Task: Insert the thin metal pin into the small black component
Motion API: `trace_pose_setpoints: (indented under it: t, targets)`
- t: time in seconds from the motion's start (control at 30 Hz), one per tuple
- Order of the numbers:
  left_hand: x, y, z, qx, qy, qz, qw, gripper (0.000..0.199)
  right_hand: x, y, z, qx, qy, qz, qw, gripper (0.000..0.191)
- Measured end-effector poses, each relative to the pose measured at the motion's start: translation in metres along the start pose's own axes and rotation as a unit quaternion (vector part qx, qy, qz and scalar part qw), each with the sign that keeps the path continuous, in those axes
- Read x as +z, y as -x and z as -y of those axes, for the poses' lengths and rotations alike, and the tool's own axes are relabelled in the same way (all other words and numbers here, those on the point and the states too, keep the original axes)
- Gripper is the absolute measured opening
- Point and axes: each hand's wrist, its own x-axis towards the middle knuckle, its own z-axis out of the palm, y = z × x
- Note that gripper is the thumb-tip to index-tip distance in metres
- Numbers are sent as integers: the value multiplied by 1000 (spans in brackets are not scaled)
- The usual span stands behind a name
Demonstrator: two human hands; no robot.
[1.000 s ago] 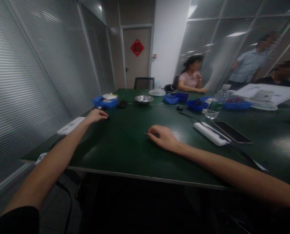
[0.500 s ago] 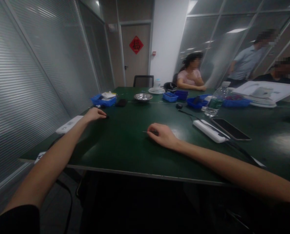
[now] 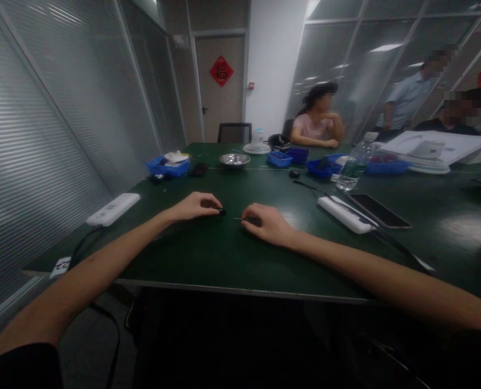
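Observation:
Between the thumb and fingertips of my left hand is a small black part, too small to make out in detail. My right hand is closed around a screwdriver with a dark handle, and its thin metal shaft points left toward the black part. A short gap separates the shaft tip from that part. Both hands are low over the dark green table, the right one resting on it.
White power strips lie at left and right; a phone and water bottle are near the right one. Farther back stand a metal bowl and several blue trays, including one tray at left. People are across the table.
My left hand has moved right and nearer, from the table's left side to close beside my right hand, bringing the small black part. My right hand stays about where it was with the screwdriver.

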Motion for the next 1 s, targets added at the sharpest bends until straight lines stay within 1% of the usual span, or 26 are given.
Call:
trace_pose_setpoints:
  t: [0.1,0.23,0.33,0.43,0.53,0.67,0.8,1.0]
  targets:
    - [16,-1,-17,21,25,28,999,38,0,1,1,-11,5,8,1000,15]
    - [24,0,-25,18,44,57,997,36,1,2,0,-18,7,2,1000,13]
    - [27,0,-26,19,40,55,997,33,2,2,1,-25,6,0,1000,13]
    - [29,0,-27,22,35,46,998,32,1,2,1,-30,11,12,999,13]
    - [32,1,-26,36,33,44,998,32,1,3,1,-39,14,17,999,14]
    - [34,1,-25,53,47,58,996,30,3,4,-1,-46,11,17,999,13]
    - [39,0,-30,69,69,67,993,28,3,4,0,-55,6,16,998,14]
    - [44,1,-37,73,36,51,995,32,3,4,3,-76,4,28,997,16]
